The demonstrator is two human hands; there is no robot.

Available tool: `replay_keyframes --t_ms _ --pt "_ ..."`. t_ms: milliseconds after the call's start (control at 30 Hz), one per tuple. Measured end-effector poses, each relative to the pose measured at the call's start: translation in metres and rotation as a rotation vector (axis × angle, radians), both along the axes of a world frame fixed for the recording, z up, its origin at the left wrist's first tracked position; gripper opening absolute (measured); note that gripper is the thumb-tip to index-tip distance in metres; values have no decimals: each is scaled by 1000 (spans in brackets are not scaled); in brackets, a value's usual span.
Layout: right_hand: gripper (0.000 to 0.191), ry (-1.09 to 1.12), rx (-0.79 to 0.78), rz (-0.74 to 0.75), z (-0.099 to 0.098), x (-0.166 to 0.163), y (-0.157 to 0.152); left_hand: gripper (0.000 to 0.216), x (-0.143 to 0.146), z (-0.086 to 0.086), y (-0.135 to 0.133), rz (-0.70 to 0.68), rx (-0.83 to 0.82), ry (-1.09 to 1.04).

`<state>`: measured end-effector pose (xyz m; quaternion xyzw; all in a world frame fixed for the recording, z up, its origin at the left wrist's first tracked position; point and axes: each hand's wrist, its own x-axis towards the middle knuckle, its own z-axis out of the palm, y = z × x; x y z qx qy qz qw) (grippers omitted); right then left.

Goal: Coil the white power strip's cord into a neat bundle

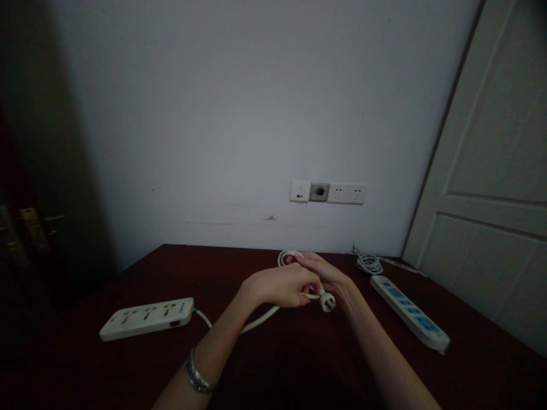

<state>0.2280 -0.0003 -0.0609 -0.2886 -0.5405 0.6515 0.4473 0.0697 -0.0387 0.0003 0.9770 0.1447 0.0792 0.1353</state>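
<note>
- L hand (280, 286) pinching white cord (260, 322) btwn fingertips
- R hand (321, 270) curled round cord's loop, behind L hand
- plug (327, 302) just below R hand, nr L fingertips

White cable (259, 322), tabletop (192, 273) probably dark red

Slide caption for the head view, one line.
Left hand and right hand hold a looped white cable between two power strips.

A dark red table (205, 267) carried a white power strip (147, 320) on its left side and a second strip (409, 312) with blue socket faces, slanting on the right. Behind that one lay a pale coiled cable (370, 264), near a thin flat object (401, 265) (too dim to identify).
</note>
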Motion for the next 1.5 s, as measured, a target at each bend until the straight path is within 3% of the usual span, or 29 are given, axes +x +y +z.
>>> replay_keyframes --t_ms 133,233,367,467,600,767,867,967,1167,1267,1367,1500 --pt "10 -73 -28 42 -7 -7 3 19 -7 5 2 110 50 -132" --pt "21 -143 -35 125 -8 -7 4 16 -13 6 7 239 158 -150" --pt "32 -160 2 196 -4 -6 4 24 -18 5 21 441 422 -219" --pt "39 -71 26 188 -2 -9 5 32 -19 2 34 563 442 -301" --pt "58 36 27 203 0 -10 2 27 -27 -2 52 523 248 -447" --pt "41 165 50 235 6 -3 -4 21 -48 -6 76 299 -209 -642" --pt "34 198 61 230 9 -2 -5 33 -54 -9 86 296 -470 -651" --pt "26 246 65 225 11 -3 -5 40 -48 -12 86 311 -505 -628" --pt "17 373 63 202 14 -2 -3 46 -24 -25 79 150 -531 -648" --pt "16 440 65 187 11 -4 0 50 -18 -32 82 175 -523 -680" --pt "14 501 62 156 6 -9 3 41 -14 -40 89 202 -519 -668" --pt "13 546 44 124 0 -15 6 35 -7 -49 95 296 -644 -706"
